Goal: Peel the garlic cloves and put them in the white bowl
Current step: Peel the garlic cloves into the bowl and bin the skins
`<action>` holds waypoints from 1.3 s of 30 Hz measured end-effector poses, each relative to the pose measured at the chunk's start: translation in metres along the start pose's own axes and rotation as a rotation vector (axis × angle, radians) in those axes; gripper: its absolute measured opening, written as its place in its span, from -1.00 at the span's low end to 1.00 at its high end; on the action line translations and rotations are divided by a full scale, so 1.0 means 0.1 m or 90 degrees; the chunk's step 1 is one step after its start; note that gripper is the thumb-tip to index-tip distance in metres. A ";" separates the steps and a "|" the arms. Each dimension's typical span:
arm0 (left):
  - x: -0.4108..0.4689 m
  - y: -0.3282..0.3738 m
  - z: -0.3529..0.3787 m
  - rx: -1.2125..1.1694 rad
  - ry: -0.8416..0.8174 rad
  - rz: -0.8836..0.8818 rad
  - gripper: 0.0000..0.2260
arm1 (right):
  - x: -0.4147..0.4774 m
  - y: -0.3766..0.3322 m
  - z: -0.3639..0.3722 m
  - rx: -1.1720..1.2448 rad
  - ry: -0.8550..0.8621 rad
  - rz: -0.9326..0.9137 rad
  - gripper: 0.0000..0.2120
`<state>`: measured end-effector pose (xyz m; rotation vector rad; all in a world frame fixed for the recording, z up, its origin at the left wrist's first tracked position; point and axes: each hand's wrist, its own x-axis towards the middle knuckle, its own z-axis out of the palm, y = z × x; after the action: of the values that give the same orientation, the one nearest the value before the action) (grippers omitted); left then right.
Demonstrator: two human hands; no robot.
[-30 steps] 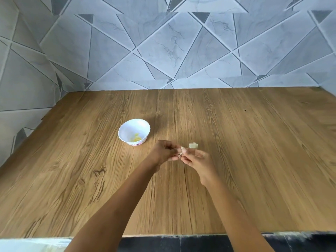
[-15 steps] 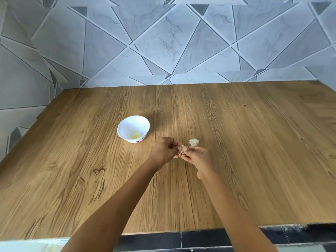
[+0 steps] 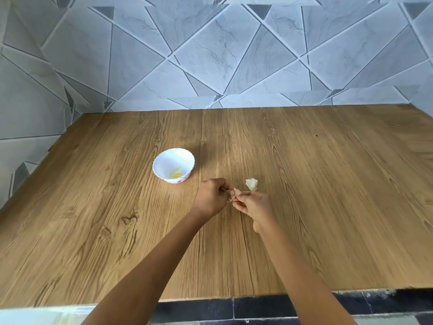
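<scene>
Pinches a small garlic clove (image 3: 235,191) between the fingertips of the left grip (image 3: 212,197) and the right grip (image 3: 254,205), both curled onto it and meeting just above the desk (image 3: 328,207), a little near of its middle. Hides most of the clove behind the fingers, so cannot tell how much skin is on it. Leaves a pale garlic piece (image 3: 251,184) lying on the wood just beyond the right grip, on its far side; cannot tell whether touching the fingers. Has the white bowl (image 3: 158,163) standing upright on the desk to the far left of the left grip, near it but apart, with a scalloped rim and a few yellowish peeled cloves (image 3: 175,175) at its bottom. Reaches in with both bare forearms from the near edge, converging toward the clove. Backs onto a grey tiled wall (image 3: 210,55) with slanted line patterns along the far and left sides. Drops off at the near edge to dark floor tiles (image 3: 257,308).
</scene>
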<state>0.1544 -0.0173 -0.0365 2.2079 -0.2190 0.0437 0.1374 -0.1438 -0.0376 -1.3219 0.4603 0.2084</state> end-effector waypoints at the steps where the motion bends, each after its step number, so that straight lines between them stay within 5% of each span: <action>1: -0.02 0.00 -0.02 0.006 0.001 -0.001 -0.95 | -0.02 0.01 0.01 0.010 -0.004 0.003 -0.89; 10: -0.35 0.02 -0.29 -0.367 -0.064 -0.194 -0.92 | -0.38 0.08 0.00 -0.097 -0.133 -0.135 -0.88; 21: -0.97 -0.14 -0.21 -0.221 0.085 -0.220 -0.93 | -0.61 0.43 0.13 -0.141 -0.119 -0.057 -0.91; 29: -0.99 -0.12 -0.09 -0.329 0.152 -0.243 -0.95 | -0.64 0.38 0.13 -0.054 -0.078 0.005 -0.96; 34: -0.91 -0.10 -0.05 -0.261 0.142 -0.164 -0.96 | -0.60 0.24 0.05 0.019 -0.089 0.118 -0.96; 39: -0.79 -0.03 -0.05 -0.180 0.096 -0.097 -0.91 | -0.54 0.17 -0.05 -0.033 -0.120 0.108 -0.97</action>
<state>0.0776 -0.0003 -0.0447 1.9226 0.0273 0.0885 0.0813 -0.1389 -0.0297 -1.3003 0.4090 0.4853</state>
